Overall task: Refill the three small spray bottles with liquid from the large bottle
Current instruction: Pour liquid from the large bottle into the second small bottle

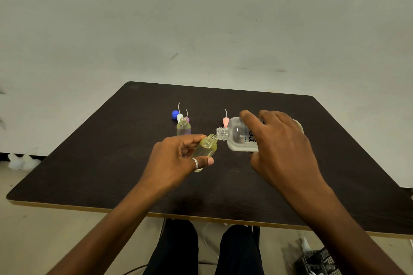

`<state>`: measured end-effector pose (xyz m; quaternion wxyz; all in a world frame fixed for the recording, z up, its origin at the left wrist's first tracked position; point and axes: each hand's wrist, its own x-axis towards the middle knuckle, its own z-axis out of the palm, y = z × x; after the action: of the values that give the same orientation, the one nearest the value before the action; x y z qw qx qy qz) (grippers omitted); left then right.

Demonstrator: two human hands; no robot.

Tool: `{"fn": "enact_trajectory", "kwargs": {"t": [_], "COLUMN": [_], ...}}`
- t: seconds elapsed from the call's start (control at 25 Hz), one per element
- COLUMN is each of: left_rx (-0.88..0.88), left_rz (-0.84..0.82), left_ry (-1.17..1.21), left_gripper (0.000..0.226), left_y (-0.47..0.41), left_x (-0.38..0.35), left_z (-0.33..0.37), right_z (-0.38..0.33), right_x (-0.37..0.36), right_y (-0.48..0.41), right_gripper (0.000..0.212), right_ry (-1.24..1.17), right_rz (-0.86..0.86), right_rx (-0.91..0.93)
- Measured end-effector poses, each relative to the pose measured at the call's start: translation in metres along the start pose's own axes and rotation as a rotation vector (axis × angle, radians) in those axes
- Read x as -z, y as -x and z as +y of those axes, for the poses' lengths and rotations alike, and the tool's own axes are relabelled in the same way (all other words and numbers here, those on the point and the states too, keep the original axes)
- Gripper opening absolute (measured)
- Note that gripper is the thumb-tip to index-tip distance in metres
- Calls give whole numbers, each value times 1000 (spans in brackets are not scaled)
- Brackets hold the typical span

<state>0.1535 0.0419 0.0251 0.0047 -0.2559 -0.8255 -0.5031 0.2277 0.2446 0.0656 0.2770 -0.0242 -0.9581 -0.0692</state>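
Note:
My left hand (pixel 178 158) grips a small clear bottle (pixel 206 148) with yellowish liquid, tilted with its open neck up to the right. My right hand (pixel 279 140) grips the large clear bottle (pixel 238 137), tipped on its side, its threaded mouth touching the small bottle's neck. A second small bottle (pixel 183 127) stands open and upright on the table behind my left hand. Spray tops with thin dip tubes lie behind: a blue cap (pixel 175 114), a white and purple spray top (pixel 181 117), and a pink spray top (pixel 226 121). I see no third small bottle.
The dark table (pixel 111 163) has its front edge close to my legs. A pale wall stands behind. A dark wire basket (pixel 317 261) sits on the floor at lower right, and white cables run under the table.

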Motion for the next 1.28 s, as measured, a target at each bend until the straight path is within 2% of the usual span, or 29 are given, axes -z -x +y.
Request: {"fn": "enact_trajectory", "kwargs": {"t": [0.4, 0.64, 0.88, 1.08, 1.28], "left_rx": [26, 51, 42, 77, 112], "left_rz": [-10, -12, 24, 65, 119], "left_ry": [51, 174, 279, 301, 303], "left_gripper": [51, 49, 48, 48, 44], "left_y": [1, 1, 3, 1, -21], "left_x": [-2, -3, -7, -17, -41], "left_z": [2, 3, 7, -2, -17], "right_z": [0, 0, 0, 12, 27], "right_x": [2, 3, 2, -17, -35], "right_y": [0, 0, -2, -1, 0], "right_gripper": [76, 73, 68, 68, 66], "right_ry": [-10, -75, -272, -545, -762], "right_rz": [-8, -28, -140, -262, -211], "right_rx": [0, -32, -127, -313, -505]}}
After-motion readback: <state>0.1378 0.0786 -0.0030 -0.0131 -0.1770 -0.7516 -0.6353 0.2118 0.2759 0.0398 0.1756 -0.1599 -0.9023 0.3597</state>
